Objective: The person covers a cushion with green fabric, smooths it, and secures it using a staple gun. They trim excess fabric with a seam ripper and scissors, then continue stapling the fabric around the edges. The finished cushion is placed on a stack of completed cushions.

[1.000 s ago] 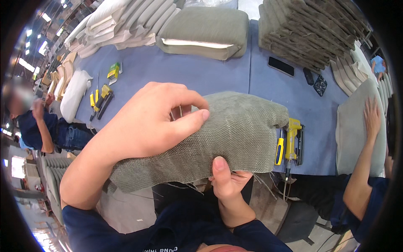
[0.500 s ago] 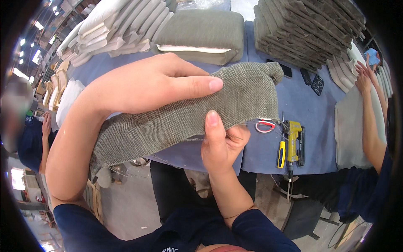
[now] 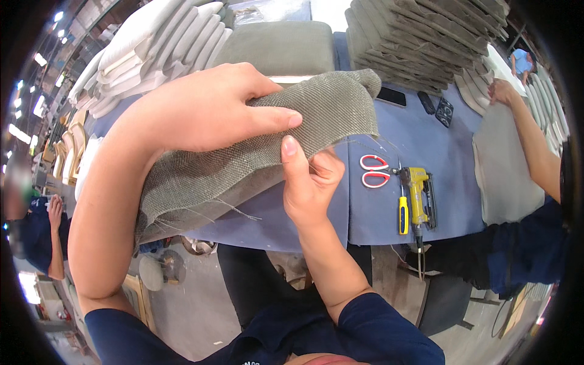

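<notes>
A long piece of grey-green woven fabric (image 3: 331, 103), its cut edges trailing loose threads, is held up over the near side of the table. My left hand (image 3: 207, 109) lies across its top, fingers behind it and thumb pressed on the front. Below that thumb, my right hand (image 3: 311, 188) pinches the lower edge, with its thumb in front and fingers curled under. The fabric hangs down to the left beneath my left forearm. What the hidden fingers of my left hand do behind it cannot be seen.
On the blue-grey table (image 3: 261, 228) lie red-and-white scissors (image 3: 384, 170), a yellow staple gun (image 3: 417, 194), a screwdriver (image 3: 403, 219) and a phone (image 3: 391, 96). Behind stand a green cushion (image 3: 274, 48), dark padded stacks (image 3: 420, 42) and white ones (image 3: 152, 55). A co-worker's hand (image 3: 502, 91) holds a grey panel (image 3: 508, 164).
The fabric and both hands appear slightly higher and further left as the view shifts. The fabric's lower edge has turned, showing more underside. The scissors have come fully into sight.
</notes>
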Tool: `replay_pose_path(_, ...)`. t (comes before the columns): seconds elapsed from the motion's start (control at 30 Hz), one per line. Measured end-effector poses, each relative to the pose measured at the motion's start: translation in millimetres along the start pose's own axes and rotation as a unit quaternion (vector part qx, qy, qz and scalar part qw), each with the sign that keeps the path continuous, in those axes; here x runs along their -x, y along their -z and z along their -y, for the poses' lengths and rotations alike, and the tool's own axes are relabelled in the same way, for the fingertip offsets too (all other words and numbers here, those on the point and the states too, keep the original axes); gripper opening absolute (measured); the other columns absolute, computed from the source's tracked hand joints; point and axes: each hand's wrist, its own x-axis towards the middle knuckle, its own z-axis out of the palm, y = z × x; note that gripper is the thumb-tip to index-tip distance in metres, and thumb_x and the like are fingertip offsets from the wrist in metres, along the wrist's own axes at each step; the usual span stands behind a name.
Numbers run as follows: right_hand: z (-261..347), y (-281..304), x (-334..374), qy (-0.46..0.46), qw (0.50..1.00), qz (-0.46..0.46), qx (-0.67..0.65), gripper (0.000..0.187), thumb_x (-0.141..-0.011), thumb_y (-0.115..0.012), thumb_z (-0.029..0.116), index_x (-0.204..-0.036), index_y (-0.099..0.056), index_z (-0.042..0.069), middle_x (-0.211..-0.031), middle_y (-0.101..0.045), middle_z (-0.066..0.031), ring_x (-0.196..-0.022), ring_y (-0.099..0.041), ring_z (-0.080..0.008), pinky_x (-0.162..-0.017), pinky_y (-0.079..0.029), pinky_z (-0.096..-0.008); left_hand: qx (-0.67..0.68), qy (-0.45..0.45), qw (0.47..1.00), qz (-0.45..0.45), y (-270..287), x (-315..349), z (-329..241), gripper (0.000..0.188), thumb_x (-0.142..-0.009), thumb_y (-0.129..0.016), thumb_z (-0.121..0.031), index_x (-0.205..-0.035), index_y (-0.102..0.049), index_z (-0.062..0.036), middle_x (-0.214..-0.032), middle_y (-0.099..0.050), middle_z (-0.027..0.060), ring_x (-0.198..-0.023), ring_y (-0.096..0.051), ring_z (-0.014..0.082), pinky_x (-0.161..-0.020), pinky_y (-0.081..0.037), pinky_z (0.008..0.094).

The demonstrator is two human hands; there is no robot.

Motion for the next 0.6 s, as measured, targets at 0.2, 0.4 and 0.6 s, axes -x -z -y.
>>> replay_pose_path(0.2, 10, 28, -3, 0.063, 0.986, 0.07, 0.136, 0.023, -0.099, -0.081, 0.014, -0.08, -0.077, 0.002, -0.081, -0.07, -0.0067, -0.085, -0.063, -0.019, -0.08, -0.048, -0.0335, -0.02, 0.014, 0.999, 0.029, 3, -10, -11, 0.054, -0.104, -0.075, -0.047, -0.127, -0.076, 0.0023, -0.121, -0.072, 0.0261, -0.114, -0.067, 0.0352, -0.101, -0.051, 0.0405)
replay_pose_path(0.4, 22, 124, 18, -0.117, 0.97, 0.078, 0.198, 0.012, -0.102, -0.079, 0.014, -0.108, -0.081, 0.005, -0.091, -0.076, -0.0008, -0.09, -0.069, -0.0118, -0.085, -0.054, -0.031, 0.024, 0.008, 0.998, -0.051, -18, 3, -1, 0.054, -0.104, -0.072, -0.045, -0.108, -0.074, 0.0086, -0.103, -0.072, 0.0269, -0.104, -0.068, 0.0357, -0.093, -0.05, 0.0453)
replay_pose_path(0.6, 57, 200, 21, -0.099, 0.961, -0.079, 0.247, 0.015, -0.104, -0.075, 0.01, -0.114, -0.081, 0.0, -0.109, -0.079, -0.0036, -0.101, -0.071, -0.01, -0.092, -0.055, -0.0287, 0.012, 0.063, 0.997, 0.042, 4, -9, -14, 0.056, -0.105, -0.07, -0.047, -0.108, -0.074, 0.0087, -0.102, -0.072, 0.026, -0.105, -0.07, 0.032, -0.093, -0.051, 0.043)
